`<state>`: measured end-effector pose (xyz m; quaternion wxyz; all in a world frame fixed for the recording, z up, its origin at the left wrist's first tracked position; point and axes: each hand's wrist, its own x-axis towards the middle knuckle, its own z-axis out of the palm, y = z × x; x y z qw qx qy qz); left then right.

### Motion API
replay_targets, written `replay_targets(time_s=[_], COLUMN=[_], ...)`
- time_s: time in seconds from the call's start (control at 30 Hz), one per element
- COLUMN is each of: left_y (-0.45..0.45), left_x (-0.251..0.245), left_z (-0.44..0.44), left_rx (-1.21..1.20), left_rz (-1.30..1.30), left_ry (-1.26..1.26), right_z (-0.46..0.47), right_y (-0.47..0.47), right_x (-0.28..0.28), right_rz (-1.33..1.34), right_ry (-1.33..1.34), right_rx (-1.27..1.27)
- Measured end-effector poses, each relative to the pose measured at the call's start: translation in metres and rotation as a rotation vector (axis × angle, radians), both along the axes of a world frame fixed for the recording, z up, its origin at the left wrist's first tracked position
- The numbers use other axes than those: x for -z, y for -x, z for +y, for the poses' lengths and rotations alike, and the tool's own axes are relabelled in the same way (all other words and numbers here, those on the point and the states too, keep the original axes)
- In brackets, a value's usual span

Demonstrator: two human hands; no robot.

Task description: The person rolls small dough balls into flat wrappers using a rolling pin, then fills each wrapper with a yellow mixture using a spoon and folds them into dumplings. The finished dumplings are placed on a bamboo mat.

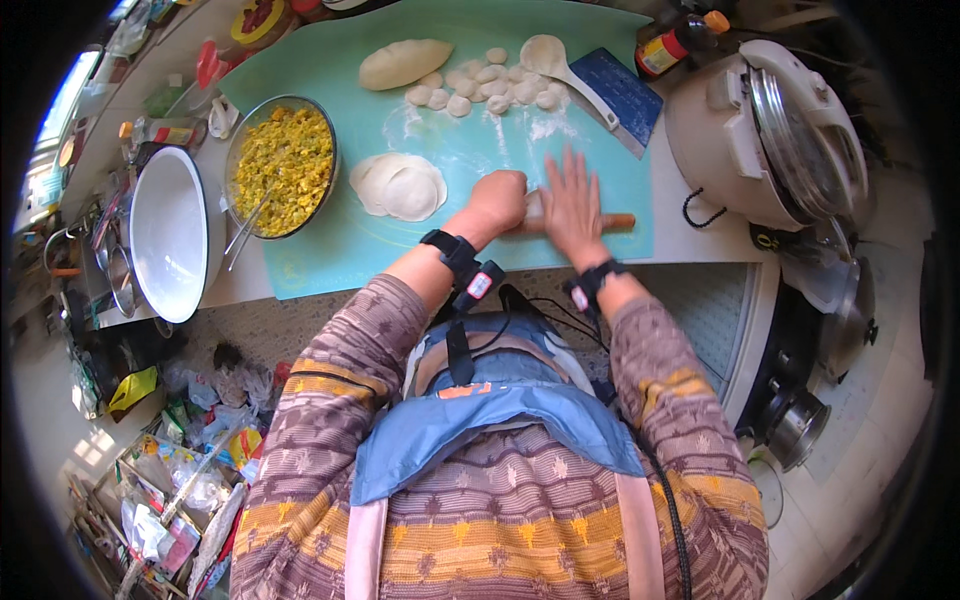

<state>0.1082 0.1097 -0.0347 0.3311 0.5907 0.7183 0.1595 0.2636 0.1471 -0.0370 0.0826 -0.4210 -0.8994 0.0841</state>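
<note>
My right hand [574, 206] lies flat across a wooden rolling pin [619, 222], palm down, with its fingers stretched out and slightly blurred. Beside it, my left hand [496, 196] is curled at the edge of a pale dough wrapper [534, 204], which is partly hidden between the hands. Left of the left hand, several rolled dough wrappers [401, 187] overlap in a pile on the green silicone mat [322, 266]. Small dough pieces [495, 86] and a larger dough log [405, 64] sit farther back on the floured mat.
A glass bowl of yellow-green filling [283, 172] with a metal utensil stands left, beside a white basin [171, 232]. At back right are a white ladle [544, 56], a blue dough scraper [619, 94], a sauce bottle [679, 45] and an electric pressure cooker [765, 135]. Bags crowd the lower left.
</note>
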Motion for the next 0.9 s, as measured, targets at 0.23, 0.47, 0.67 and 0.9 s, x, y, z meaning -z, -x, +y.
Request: replay_targets(time_s=[0.23, 0.47, 0.67, 0.9], left_y=[-0.003, 0.009, 0.005, 0.011], left_x=[0.003, 0.005, 0.005, -0.005], left_z=[0.011, -0.006, 0.001, -0.019], left_rx=[-0.025, -0.098, -0.093, -0.155], left_rz=[0.054, -0.004, 0.003, 0.072], left_ry=[-0.087, -0.037, -0.12, -0.005], right_z=[0.003, 0.016, 0.005, 0.009], right_y=[0.008, 0.014, 0.012, 0.016], right_x=[-0.006, 0.006, -0.001, 0.011], right_rz=[0.03, 0.062, 0.03, 0.098], right_ry=[0.07, -0.033, -0.024, -0.033], right_rx=[0.08, -0.009, 0.047, -0.017])
